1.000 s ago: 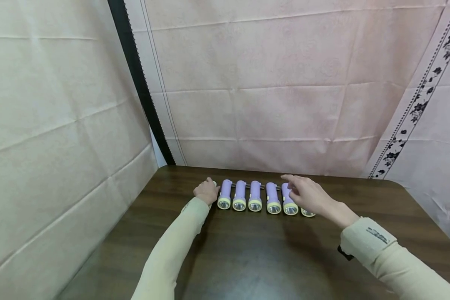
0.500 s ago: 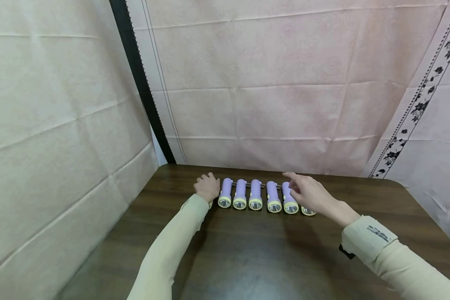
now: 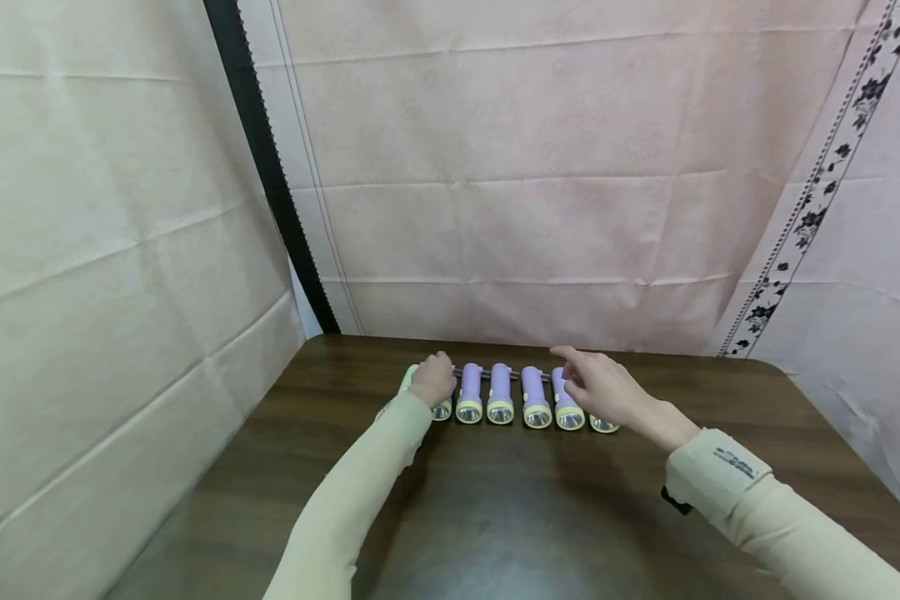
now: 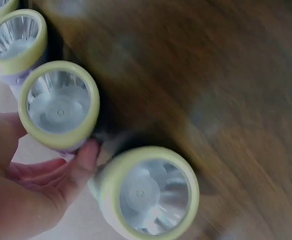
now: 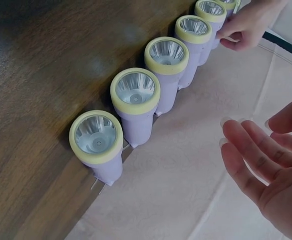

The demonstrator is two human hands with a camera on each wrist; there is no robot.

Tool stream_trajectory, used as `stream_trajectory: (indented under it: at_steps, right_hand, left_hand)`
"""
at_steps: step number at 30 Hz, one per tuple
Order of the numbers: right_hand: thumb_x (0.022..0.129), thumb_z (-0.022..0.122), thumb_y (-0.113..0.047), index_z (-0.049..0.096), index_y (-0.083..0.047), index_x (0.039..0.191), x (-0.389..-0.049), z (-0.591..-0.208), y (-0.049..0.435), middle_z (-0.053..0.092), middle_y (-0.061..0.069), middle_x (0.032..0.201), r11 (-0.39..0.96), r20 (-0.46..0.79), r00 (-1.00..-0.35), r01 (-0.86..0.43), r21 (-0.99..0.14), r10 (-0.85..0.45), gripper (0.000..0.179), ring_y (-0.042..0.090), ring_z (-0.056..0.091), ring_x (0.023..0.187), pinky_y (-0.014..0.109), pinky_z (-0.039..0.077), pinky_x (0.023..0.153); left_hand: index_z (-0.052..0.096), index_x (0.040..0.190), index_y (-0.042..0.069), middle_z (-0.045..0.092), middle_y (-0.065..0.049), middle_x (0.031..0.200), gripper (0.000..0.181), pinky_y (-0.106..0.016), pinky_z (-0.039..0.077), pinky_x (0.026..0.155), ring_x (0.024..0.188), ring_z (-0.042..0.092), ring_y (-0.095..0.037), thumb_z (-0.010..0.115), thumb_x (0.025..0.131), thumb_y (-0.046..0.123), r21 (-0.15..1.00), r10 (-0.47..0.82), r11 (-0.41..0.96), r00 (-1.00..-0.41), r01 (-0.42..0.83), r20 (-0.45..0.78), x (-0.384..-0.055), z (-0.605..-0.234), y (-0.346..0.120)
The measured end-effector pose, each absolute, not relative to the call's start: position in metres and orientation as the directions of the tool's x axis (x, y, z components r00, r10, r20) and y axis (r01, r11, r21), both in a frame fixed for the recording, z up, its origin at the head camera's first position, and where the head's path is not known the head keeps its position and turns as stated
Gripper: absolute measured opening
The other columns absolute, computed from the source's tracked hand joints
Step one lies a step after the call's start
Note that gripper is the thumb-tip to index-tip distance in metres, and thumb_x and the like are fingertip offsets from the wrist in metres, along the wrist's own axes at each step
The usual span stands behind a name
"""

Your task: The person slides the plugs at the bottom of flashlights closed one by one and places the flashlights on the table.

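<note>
Narrowly Spaced: Left Hand Closes on Purple Flashlight, Green One Alongside

Your left hand [image 3: 432, 382] reaches across the wooden table [image 3: 465, 517] to the left end of a row of purple flashlights [image 3: 500, 392]. Its fingers are bent and drawn in from both sides around the end flashlight [image 4: 59, 105], just behind the lens; how firmly they press, the views do not show. That flashlight lies directly under your palm, lens facing you and tail toward the table's far edge, so its long axis points away from you, much like its neighbors'.

What counts most, as a judgment, is the slim gap on its outer side. A green flashlight [image 4: 148, 195] lies just to the left, and one fingertip sits between the two heads; whether it touches the green casing cannot be told. A leftward shift of the purple one would probably have little room.

Your right hand [image 5: 273, 170] hovers near the right end, well apart from that gap, its fingers loosely bent, spread and holding nothing. Close to it is the right-end flashlight [image 5: 97, 145], partly hidden from the head view. Your left is plainly the nearer hand to the green one.
</note>
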State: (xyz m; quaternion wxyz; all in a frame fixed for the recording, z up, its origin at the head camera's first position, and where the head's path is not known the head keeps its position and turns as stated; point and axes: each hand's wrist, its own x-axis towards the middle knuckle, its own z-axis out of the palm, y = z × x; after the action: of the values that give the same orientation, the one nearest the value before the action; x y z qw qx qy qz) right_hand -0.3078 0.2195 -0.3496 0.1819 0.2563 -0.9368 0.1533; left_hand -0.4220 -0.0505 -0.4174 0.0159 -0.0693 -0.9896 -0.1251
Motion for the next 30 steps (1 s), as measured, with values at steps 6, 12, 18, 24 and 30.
stream_trajectory:
  at_steps: [6, 12, 18, 24, 30]
  right_hand:
    - [0.086, 0.058, -0.005, 0.055, -0.003, 0.13, -0.305, -0.353, 0.219, 0.065, -0.002, 0.08, 0.827, 0.396, -0.821, -0.519, -0.219, -0.411, 0.044, 0.005, 0.049, 0.062, 0.026, 0.043, 0.06]
    - [0.085, 0.059, -0.004, 0.055, -0.002, 0.128, -0.305, -0.357, 0.223, 0.062, -0.004, 0.077, 0.828, 0.391, -0.822, -0.519, -0.214, -0.415, 0.043, 0.004, 0.048, 0.062, 0.025, 0.041, 0.057]
    - [0.084, 0.058, -0.004, 0.055, 0.0, 0.128, -0.309, -0.353, 0.226, 0.066, -0.001, 0.08, 0.826, 0.407, -0.811, -0.528, -0.198, -0.421, 0.044, 0.005, 0.051, 0.062, 0.028, 0.044, 0.06]
    - [0.085, 0.057, -0.002, 0.052, 0.0, 0.131, -0.309, -0.343, 0.23, 0.069, 0.002, 0.083, 0.829, 0.383, -0.83, -0.51, -0.229, -0.405, 0.046, 0.007, 0.052, 0.062, 0.028, 0.045, 0.062]
    - [0.086, 0.056, -0.003, 0.05, 0.0, 0.133, -0.311, -0.332, 0.233, 0.071, 0.007, 0.087, 0.831, 0.384, -0.836, -0.5, -0.242, -0.391, 0.048, 0.01, 0.057, 0.065, 0.032, 0.047, 0.063]
  left_hand:
    - [0.037, 0.137, -0.006, 0.062, -0.021, 0.118, 0.058, -0.041, 0.056, 0.076, 0.096, 0.067, -0.033, 0.062, 0.092, 0.02, 0.235, 0.112, 0.965, -0.993, 0.118, 0.04, -0.421, -0.424, -0.048]
    - [0.044, 0.131, -0.008, 0.062, -0.021, 0.116, 0.053, -0.042, 0.056, 0.072, 0.093, 0.067, -0.034, 0.063, 0.09, 0.02, 0.255, 0.106, 0.96, -0.993, 0.117, 0.058, -0.422, -0.424, -0.051]
    - [0.049, 0.122, -0.008, 0.063, -0.021, 0.109, 0.046, -0.042, 0.056, 0.073, 0.093, 0.067, -0.035, 0.064, 0.089, 0.02, 0.31, 0.092, 0.944, -0.992, 0.116, 0.089, -0.422, -0.414, -0.051]
    - [0.05, 0.119, -0.007, 0.063, -0.021, 0.103, 0.045, -0.04, 0.054, 0.072, 0.088, 0.066, -0.033, 0.066, 0.088, 0.021, 0.417, 0.088, 0.9, -0.99, 0.126, 0.109, -0.416, -0.399, -0.049]
    - [0.053, 0.11, -0.002, 0.064, -0.019, 0.1, 0.039, -0.04, 0.053, 0.074, 0.09, 0.065, -0.032, 0.069, 0.086, 0.025, 0.495, 0.08, 0.859, -0.989, 0.131, 0.122, -0.41, -0.377, -0.043]
